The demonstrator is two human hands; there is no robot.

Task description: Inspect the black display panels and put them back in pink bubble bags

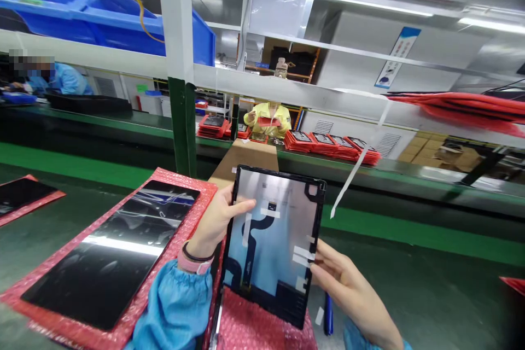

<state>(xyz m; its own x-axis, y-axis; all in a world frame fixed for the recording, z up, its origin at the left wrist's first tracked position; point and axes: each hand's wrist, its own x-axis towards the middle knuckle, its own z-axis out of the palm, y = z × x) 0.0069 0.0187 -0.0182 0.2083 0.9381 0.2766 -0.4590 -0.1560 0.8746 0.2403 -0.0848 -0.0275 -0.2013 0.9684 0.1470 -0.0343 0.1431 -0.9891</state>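
A tablet screen assembly (283,229) is held up at a tilt in front of me, its silvery inner side facing me. A black ribbon cable and several white tape strips lie on that side. My left hand (221,216) grips its upper left edge, thumb across the front. At the lower right edge, my right hand (344,279) has thumb and fingers closed on the frame beside the tape strips; whether a strip is also pinched I cannot tell. Beneath the assembly lies pink bubble wrap (250,322). To the left, a glossy black panel (110,251) rests on a pink bubble-wrap bag.
A blue pen-like tool (328,314) lies near my right wrist. Another black panel (24,194) is at far left. Behind stand a green post (183,126), a cardboard piece (254,156) and red-wrapped stacks (328,147). A co-worker in yellow (270,117) sits across; another in blue works left.
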